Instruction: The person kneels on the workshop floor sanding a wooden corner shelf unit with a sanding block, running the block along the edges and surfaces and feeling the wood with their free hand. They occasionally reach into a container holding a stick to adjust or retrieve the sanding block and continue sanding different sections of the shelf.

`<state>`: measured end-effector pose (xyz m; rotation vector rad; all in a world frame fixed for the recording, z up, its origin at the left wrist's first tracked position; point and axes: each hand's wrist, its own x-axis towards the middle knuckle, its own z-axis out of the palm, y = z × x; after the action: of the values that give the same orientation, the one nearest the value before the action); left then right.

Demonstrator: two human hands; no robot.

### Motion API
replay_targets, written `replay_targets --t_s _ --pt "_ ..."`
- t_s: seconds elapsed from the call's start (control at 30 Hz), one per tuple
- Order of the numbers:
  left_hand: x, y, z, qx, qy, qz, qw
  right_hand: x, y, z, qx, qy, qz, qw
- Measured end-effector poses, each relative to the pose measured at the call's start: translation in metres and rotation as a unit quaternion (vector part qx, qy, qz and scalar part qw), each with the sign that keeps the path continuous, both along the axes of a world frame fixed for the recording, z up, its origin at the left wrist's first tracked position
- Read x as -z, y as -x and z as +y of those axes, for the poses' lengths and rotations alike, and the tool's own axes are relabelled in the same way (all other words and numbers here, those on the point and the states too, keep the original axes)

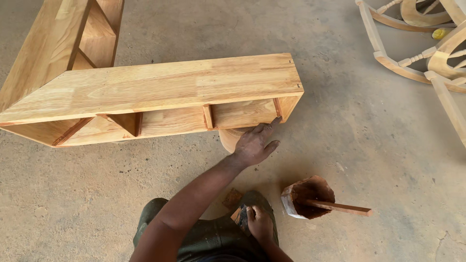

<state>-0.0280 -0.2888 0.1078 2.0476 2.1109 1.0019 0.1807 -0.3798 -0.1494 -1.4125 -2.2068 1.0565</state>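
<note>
floor (378,145): bare grey-brown concrete, dusty, even daylight | unfinished pale wooden chair frames (427,48): lying on that floor, far right corner

Bare forearms, no sleeves; dark olive-green trousers (213,240), dusty.

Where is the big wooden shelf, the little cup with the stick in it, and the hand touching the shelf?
wooden shelf (160,82), head view, on its flat top board.
cup (310,196), head view, on its reddish inside.
left hand (255,143), head view, on its back.
</note>
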Motion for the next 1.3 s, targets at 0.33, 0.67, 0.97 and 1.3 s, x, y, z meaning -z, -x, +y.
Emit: replay_targets --t_s 0.33,0.67,0.97,1.3 --pt "-0.024 0.002 0.096 -0.001 0.090 0.258 0.962 0.003 -0.009 0.010 0.006 0.002 -0.009 1.000" --pt "-0.028 0.002 0.100 -0.007 0.185 0.398 0.899 0.011 -0.019 0.012 0.006 0.100 -0.071 0.992" --pt "-0.050 -0.018 0.104 -0.016 0.205 0.406 0.891 -0.002 -0.020 0.013 0.007 0.059 -0.020 0.998" --pt "-0.051 -0.009 0.092 0.029 0.180 0.363 0.914 -0.007 -0.019 0.008 0.002 0.038 -0.006 0.999"
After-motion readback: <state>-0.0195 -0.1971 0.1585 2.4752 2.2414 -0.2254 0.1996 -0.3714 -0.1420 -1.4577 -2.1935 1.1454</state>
